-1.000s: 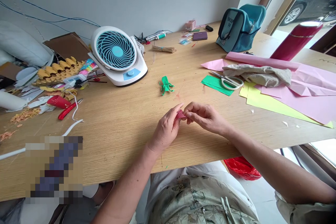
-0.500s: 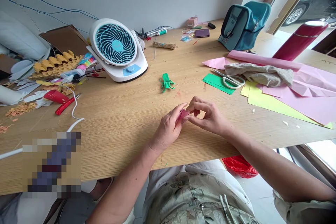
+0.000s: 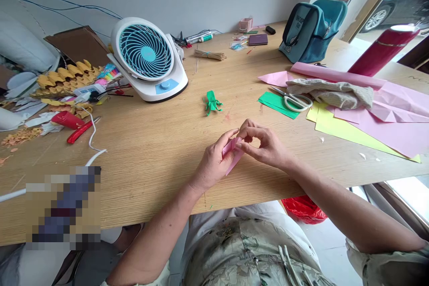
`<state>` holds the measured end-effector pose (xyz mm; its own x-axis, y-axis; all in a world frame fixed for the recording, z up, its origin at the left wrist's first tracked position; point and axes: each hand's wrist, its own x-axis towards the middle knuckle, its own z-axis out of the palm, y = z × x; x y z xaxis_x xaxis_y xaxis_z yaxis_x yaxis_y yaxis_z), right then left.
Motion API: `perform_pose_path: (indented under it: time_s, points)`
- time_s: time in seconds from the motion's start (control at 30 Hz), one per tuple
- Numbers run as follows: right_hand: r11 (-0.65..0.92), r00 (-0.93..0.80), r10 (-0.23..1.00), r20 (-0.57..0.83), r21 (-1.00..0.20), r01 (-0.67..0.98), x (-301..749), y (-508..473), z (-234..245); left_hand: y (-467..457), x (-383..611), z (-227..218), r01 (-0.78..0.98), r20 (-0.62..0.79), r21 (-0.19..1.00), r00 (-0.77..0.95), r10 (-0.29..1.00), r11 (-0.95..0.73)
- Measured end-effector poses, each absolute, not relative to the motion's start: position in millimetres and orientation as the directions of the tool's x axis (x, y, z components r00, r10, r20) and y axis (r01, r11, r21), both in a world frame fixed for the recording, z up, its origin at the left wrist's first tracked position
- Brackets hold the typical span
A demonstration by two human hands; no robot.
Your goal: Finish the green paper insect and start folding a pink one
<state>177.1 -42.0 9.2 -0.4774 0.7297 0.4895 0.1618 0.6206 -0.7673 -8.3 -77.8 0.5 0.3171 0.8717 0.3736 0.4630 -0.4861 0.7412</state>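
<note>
At the centre of the frame, the left hand (image 3: 212,161) and the right hand (image 3: 266,145) pinch a pink folded paper (image 3: 231,154) over the wooden table (image 3: 150,152). Behind it lies a green paper frog (image 3: 212,102); scissors (image 3: 293,100) lie at upper right, well apart.

Bare wooden table (image 3: 150,152) left of hands

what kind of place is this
Likely a home paper-craft workspace: pink and yellow paper sheets, white-handled scissors and a folded green paper figure lie on the wooden table.
</note>
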Motion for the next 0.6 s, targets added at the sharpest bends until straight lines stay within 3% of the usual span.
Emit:
perform_pose_path:
  time_s: [0.23, 0.6]
  points:
    - [0.65, -0.437, 0.732, 0.523, -0.728, 0.217, 174.9, -43.8, 7.3, -79.0, -7.0, -5.9, 0.492, 0.489, 0.628, 0.354, 0.798, -0.603]
    - [0.674, -0.515, 0.684, 0.518, -0.719, 0.172, 177.8, -44.0, 8.6, -82.2, -8.8, 5.8, 0.435, 0.35, 0.798, 0.23, 0.908, -0.417]
